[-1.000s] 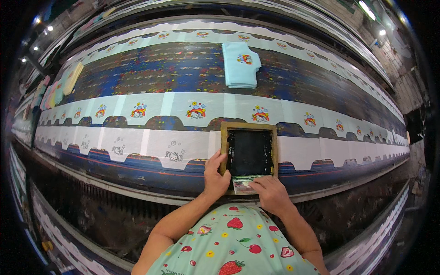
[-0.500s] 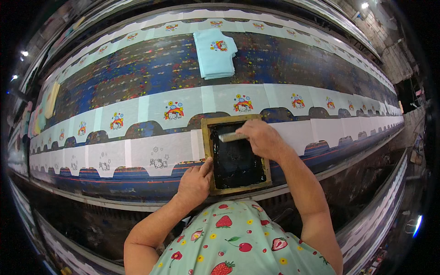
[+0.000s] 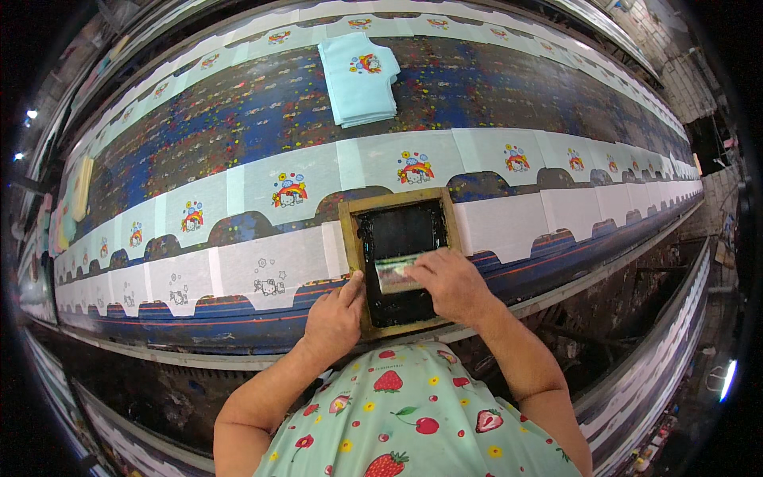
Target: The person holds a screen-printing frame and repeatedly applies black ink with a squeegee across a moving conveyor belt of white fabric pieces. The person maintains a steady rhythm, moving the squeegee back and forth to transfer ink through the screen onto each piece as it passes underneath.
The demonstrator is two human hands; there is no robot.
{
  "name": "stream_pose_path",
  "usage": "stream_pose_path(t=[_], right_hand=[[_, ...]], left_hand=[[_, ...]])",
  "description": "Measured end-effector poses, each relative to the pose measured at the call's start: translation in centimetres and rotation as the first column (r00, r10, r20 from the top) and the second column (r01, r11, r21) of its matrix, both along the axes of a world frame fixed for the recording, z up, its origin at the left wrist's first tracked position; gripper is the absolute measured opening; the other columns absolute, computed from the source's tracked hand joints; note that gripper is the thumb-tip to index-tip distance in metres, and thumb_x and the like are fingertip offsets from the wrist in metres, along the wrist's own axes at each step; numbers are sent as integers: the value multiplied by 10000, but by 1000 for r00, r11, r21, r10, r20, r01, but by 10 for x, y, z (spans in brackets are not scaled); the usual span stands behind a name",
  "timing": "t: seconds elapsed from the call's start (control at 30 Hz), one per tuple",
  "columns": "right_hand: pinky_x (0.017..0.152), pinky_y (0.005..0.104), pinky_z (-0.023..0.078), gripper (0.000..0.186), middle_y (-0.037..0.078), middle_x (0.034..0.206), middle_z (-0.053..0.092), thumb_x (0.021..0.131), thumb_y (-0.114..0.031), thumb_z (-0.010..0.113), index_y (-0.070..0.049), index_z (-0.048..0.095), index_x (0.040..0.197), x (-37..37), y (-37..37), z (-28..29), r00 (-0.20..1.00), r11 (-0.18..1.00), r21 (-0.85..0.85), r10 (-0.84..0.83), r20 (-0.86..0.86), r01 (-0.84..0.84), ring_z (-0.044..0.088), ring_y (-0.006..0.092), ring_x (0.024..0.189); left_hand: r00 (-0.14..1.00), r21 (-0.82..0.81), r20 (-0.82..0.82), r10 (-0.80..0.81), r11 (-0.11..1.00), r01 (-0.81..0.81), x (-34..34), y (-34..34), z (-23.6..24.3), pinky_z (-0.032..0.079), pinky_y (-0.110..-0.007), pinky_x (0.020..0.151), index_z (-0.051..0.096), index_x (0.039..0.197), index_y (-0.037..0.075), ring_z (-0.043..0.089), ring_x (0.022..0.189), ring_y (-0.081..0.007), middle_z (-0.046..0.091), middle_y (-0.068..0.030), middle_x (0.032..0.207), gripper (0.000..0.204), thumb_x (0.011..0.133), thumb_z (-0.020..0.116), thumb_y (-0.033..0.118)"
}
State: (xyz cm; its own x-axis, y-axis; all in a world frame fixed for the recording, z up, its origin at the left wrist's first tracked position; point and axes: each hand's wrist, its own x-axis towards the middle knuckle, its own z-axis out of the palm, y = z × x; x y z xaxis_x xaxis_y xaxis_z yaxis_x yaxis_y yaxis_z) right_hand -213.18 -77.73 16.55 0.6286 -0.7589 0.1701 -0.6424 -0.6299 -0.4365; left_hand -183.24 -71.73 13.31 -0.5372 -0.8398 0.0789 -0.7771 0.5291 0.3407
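A wooden-framed printing screen lies over the near row of fabric, its mesh coated in black ink. My right hand is closed around a flat pale squeegee, which stands on the inked mesh below the screen's middle. Against the frame's lower left side is my left hand, its fingers bent together and gripping that edge. Just left of the screen, a white fabric piece bears a black outline print of a cartoon figure with stars and a flower. The fabric under the screen is hidden.
Behind the screen runs a row of pale pieces with coloured rainbow prints. A stack of light blue cut fabric sits on the paint-spotted table. The table's near rail passes by my apron.
My right hand has drawn the squeegee from the upper part of the screen down toward me. The left hand keeps its place on the frame. The view has shifted slightly.
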Motion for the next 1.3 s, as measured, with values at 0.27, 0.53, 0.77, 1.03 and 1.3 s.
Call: stream_pose_path(t=[0.27,0.53,0.77,1.03,1.3], right_hand=[[1009,494,569,401,112,1172,731,849,-56,734,-87,810,1241,1,68,5,999,999,7,-36,35,35,718,355,1114],[1102,560,528,500,137,1307,699,797,-137,869,-99,782,1287,0,92,9,1000,995,101,-10,-15,11,659,387,1260],[1200,589,463,495,186,1454,679,860,-112,914,-54,752,1324,-19,105,-16,908,924,-10,-375,187,383,614,423,1415],[1227,494,491,466,172,1429,747,885,-51,865,-44,774,1342,-43,118,-30,755,835,305,-546,362,458,663,380,1398],[1259,508,459,395,159,1437,751,941,-109,847,-41,771,1323,-91,125,-35,698,836,360,-545,464,414,618,377,1478]], left_hand=[[996,-23,-77,48,998,-50,-5,6,-11,614,-468,904,701,1405,-71,743,1045,-336,634,-215,1595,553,874,698,84],[877,-156,-439,193,945,-286,-20,-1,-21,556,-520,989,769,1181,1,709,1139,-381,752,-162,1331,331,855,807,38],[533,167,-707,465,842,-513,-56,1,-42,441,-544,1243,733,1409,27,569,1449,-484,592,-294,1569,592,828,784,-70],[514,163,-742,431,859,-485,-59,-2,-68,414,-520,1272,810,1283,66,555,1498,-466,590,-305,1613,529,792,711,-106],[537,98,-758,369,880,-465,-101,1,-49,402,-515,1272,806,1178,60,538,1521,-458,546,-321,1662,427,822,698,-152]])
